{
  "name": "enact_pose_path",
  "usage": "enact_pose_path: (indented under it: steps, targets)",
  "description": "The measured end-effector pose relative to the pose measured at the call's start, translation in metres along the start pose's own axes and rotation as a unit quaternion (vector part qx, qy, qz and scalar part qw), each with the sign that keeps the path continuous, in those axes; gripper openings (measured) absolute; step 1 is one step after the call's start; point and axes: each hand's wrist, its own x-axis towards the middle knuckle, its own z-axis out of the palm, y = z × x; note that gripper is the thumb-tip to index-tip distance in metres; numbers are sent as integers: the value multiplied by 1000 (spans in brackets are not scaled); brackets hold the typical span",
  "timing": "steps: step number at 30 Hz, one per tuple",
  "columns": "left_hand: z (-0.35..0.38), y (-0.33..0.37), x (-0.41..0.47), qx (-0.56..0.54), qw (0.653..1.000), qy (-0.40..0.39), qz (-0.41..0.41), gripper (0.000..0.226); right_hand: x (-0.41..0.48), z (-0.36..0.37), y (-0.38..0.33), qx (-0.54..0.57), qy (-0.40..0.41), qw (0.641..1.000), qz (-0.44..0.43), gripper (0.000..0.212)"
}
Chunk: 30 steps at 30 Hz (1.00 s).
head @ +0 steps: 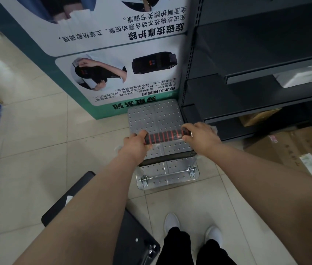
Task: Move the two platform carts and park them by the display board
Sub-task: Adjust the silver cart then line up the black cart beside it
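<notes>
Grey cart (154, 115) handle (163, 136) gripped, both hands; deck bare.

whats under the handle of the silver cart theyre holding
Under the handle, gripped by the left hand and right hand, lies the silver cart, its studded deck reaching the display board. Hands and handle cover part of the deck; the wheels are hidden.
</notes>
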Motion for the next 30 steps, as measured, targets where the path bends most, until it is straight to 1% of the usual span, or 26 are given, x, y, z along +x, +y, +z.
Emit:
enact_pose_path:
  steps: [5,8,10,13,15,17,20,23,27,30]
  targets:
    - [1,1,-8,-4,1000,2,1,21,-7,2,2,-9,-2,1000,-10,37]
    - [2,2,-17,-5,1000,1,-1,26,-17,3,5,-16,-3,1000,7,51]
    - [3,3,-24,-2,1000,7,-3,41,-27,3,9,-10,0,1000,26,58]
    - [4,8,-38,28,999,42,-1,67,-47,2,14,3,4,1000,25,60]
    - [6,13,-50,39,997,71,4,75,-60,1,13,3,10,1000,8,60]
    - [9,18,-65,45,995,85,2,75,-74,2,10,-6,11,1000,-17,58]
    - [16,23,-93,63,994,93,-15,67,-99,4,5,-14,-12,998,-53,55]
    - [27,26,-132,44,994,94,-29,60,-133,10,4,-22,-31,995,-89,53]
    - [48,31,-205,25,993,95,-60,53,-190,24,8,-32,-51,988,-143,50]
    - [72,30,-269,28,993,71,-91,53,-235,41,7,-68,-72,978,-184,53]
